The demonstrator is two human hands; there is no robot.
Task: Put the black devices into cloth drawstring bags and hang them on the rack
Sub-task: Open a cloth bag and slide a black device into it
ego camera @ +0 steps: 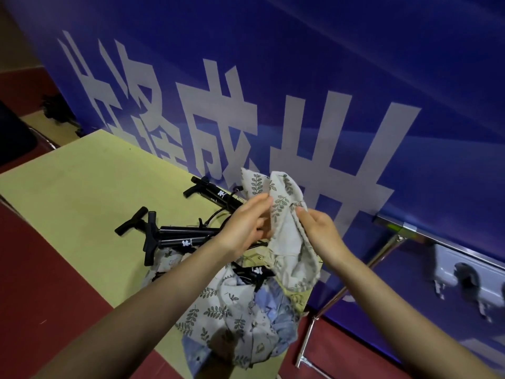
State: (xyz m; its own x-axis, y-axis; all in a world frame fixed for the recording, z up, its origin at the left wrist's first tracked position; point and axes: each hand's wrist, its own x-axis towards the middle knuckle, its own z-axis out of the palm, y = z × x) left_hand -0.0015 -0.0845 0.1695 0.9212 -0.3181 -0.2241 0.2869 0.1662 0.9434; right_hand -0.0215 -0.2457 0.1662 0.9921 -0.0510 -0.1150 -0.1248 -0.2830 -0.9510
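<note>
- Leaf-print drawstring bag (284, 214) held up in the air above the table's right end, in front of the blue banner; off-white cloth with grey-green leaf sprigs, lower part hangs loose and crumpled.
- Left hand (247, 224) grips the bag's left side, fingers curled with the tips pinching cloth near the top.
- Right hand (318, 228) pinches the bag's corded edge between thumb and fingers, so both hands are closed on the same bag, close together.
- Black devices: one (216, 196) lies on the table near the banner, T-handle to the left; two more (175, 236) lie side by side just in front of it, handles pointing left; thin black hoses loop between them.
- Another black device (252, 273) sits partly buried in the cloth pile, white logo showing.
- Pile of bags (235, 318) on the table's near right corner, below the held bag: leaf-print pieces mixed with pale blue cloth.
- One more printed bag (166, 262) lies under the paired devices' handle end.
- Table (68, 203) has a pale yellow-green top and a metal leg (322, 318) at the right.
- Blue banner (300, 77) with big white characters fills the background.
- Rack (464, 269) low on the right, white strip with dark hooks, blurred.
- Floor (41, 283) dark red.
</note>
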